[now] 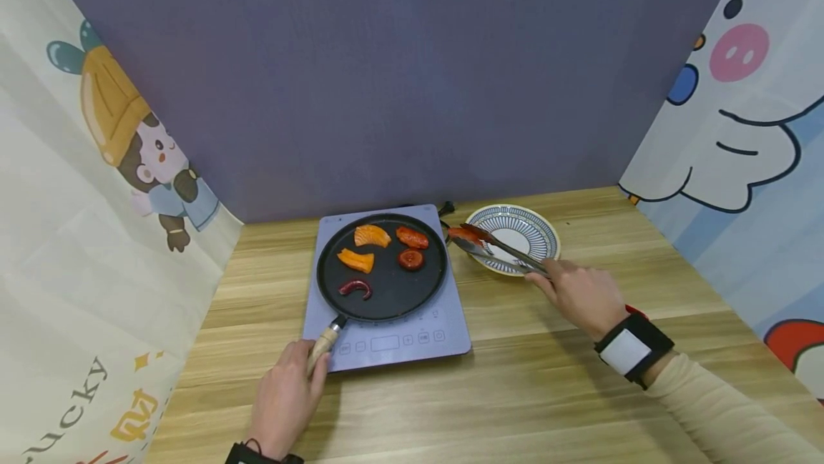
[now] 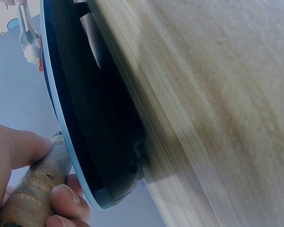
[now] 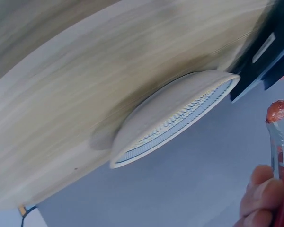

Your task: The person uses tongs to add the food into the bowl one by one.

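In the head view, my left hand [image 1: 286, 392] grips the wooden handle [image 1: 324, 342] of a round black frying pan [image 1: 386, 299]. The pan sits on a flat induction cooker [image 1: 460, 335]. Two orange pieces [image 1: 372, 236], a red piece [image 1: 412, 237], a round reddish slice [image 1: 410, 259] and a dark red curled piece [image 1: 356, 288] lie in it. My right hand [image 1: 586, 296] holds metal tongs [image 1: 515, 255]; a reddish food piece [image 3: 278, 111] is pinched at their tips. Those tips are between the pan and a blue-patterned plate [image 1: 552, 232], over its left rim.
All of this stands on a wood-grain table [image 1: 515, 392]. A grey-purple panel [image 1: 418, 78] rises behind it. Curtains printed with cartoons hang at the left [image 1: 58, 235] and right [image 1: 772, 199]. A black cord [image 1: 445, 209] shows behind the cooker.
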{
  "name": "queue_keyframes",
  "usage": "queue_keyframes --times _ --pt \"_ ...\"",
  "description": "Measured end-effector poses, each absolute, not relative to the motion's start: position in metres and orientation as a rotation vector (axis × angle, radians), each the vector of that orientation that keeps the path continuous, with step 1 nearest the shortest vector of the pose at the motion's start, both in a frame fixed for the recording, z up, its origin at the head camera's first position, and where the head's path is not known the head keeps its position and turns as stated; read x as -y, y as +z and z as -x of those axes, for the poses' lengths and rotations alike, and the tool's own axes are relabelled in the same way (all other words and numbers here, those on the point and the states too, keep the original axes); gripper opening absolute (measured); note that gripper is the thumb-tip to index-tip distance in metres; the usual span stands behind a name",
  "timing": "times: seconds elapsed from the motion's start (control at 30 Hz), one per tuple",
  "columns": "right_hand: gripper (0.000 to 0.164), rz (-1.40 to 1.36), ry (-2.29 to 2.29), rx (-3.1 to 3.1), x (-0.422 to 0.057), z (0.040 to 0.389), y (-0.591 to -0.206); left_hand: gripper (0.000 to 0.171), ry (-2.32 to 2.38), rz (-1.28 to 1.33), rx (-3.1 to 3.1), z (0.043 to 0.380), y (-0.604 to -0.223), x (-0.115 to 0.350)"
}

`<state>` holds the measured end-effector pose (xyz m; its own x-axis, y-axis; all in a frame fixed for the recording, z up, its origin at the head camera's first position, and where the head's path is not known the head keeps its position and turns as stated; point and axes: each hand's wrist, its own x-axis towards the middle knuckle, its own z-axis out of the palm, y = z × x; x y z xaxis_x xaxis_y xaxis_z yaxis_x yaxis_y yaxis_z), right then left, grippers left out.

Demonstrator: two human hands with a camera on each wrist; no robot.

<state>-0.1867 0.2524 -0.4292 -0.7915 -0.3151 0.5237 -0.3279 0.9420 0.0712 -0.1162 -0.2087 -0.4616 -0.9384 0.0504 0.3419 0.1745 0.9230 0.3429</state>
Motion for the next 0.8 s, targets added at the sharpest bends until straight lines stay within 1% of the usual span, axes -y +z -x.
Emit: queue_keyframes --times 0.3,0.8 --pt "0.034 -0.520 0.039 2.535 -0.233 0.182 -0.424 0.028 -0.536 0.169 2.740 0.116 -0.462 0.208" --pt "0.035 -0.674 0.078 2.445 -0.201 0.177 -0.429 0.029 -0.530 0.164 2.750 0.116 -0.463 0.209"
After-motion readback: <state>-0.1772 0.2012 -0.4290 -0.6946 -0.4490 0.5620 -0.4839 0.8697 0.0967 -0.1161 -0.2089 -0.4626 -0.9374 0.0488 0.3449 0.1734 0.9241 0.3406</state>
